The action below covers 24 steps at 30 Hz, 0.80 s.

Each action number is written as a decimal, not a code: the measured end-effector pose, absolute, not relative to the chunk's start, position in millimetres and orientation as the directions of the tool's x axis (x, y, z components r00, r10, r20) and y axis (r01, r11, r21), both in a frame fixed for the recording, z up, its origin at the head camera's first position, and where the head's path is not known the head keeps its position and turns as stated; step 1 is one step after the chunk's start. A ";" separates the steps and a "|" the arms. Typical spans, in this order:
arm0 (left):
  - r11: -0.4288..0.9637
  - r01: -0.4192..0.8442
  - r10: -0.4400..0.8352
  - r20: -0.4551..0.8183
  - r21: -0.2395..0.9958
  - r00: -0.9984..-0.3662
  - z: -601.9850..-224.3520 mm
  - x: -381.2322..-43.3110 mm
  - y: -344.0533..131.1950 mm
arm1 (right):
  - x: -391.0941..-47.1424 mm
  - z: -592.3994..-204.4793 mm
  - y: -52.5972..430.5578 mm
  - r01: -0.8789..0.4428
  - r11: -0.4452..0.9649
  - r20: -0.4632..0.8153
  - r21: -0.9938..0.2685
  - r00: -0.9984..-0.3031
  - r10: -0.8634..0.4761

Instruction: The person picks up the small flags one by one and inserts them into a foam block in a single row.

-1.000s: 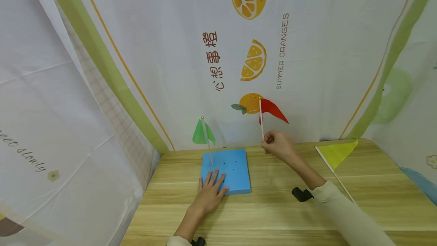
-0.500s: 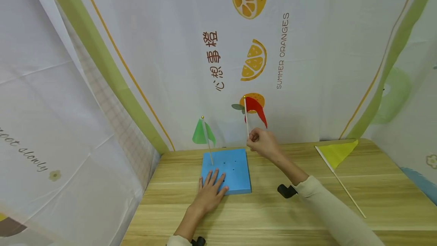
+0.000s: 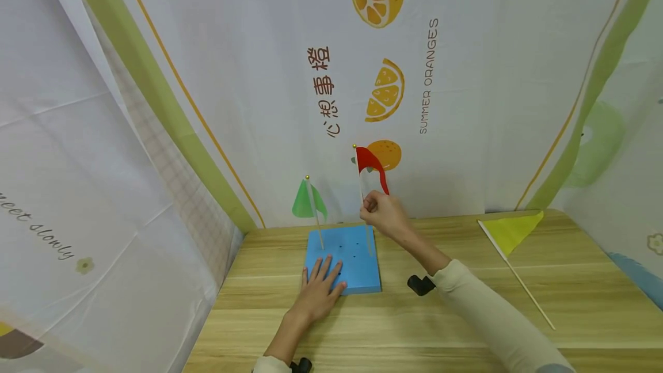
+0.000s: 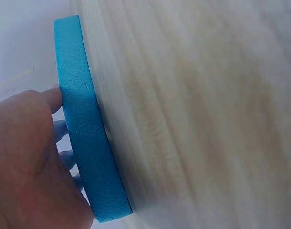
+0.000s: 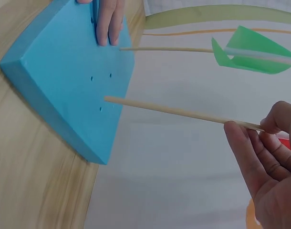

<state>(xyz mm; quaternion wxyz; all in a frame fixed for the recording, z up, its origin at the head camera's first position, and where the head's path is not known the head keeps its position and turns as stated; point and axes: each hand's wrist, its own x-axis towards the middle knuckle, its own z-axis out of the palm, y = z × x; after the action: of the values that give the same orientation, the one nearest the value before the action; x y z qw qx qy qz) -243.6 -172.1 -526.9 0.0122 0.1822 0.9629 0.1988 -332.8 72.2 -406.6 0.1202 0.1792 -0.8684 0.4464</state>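
My left hand [image 3: 317,293] lies with spread, straight fingers on the near left part of a blue foam block [image 3: 362,275] that has several small holes in its top. A green flag [image 3: 302,205] stands in the block, its stick just beyond the fingertips. My right hand [image 3: 384,212] pinches the stick of a red flag [image 3: 368,158] between thumb and fingers. In the right wrist view the bare lower end of that wooden stick [image 5: 174,110] points at the block, its tip close over the face near a hole [image 5: 100,109]. The left wrist view shows the block's thick side [image 4: 86,114].
A yellow flag [image 3: 510,232] lies on the wooden table [image 3: 425,327] to the right, its stick slanting toward the front. Behind the table hangs a white curtain [image 3: 248,102] printed with oranges. Another white curtain [image 3: 93,160] hangs at the left.
My right hand has moved left with the red flag, from over the table beside the blue block to above the block's right side. The left hand and the green flag have stayed put.
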 end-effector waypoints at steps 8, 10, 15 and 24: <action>0.857 0.341 0.352 0.044 0.387 -0.935 -524.9 -241.2 -170.8 | -335.3 -402.4 56.6 -0.457 0.526 0.412 -0.718 -0.887 -0.208; 0.856 0.342 0.353 0.044 0.387 -0.934 -524.5 -241.1 -170.6 | -336.7 -402.7 52.4 -0.466 0.525 0.422 -0.712 -0.882 -0.209; 0.858 0.337 0.350 0.039 0.388 -0.936 -526.5 -241.7 -171.1 | -340.9 -405.4 43.7 -0.478 0.503 0.439 -0.720 -0.875 -0.204; 0.861 0.332 0.345 0.039 0.384 -0.938 -524.1 -238.1 -170.2 | -344.9 -406.3 29.4 -0.495 0.488 0.452 -0.719 -0.866 -0.212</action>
<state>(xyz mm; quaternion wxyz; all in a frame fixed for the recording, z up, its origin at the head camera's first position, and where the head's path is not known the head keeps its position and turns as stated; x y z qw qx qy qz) -238.1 -170.2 -524.1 0.0157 0.1755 0.9646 0.1961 -344.9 29.4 -406.3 0.1531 0.2082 -0.8489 0.4611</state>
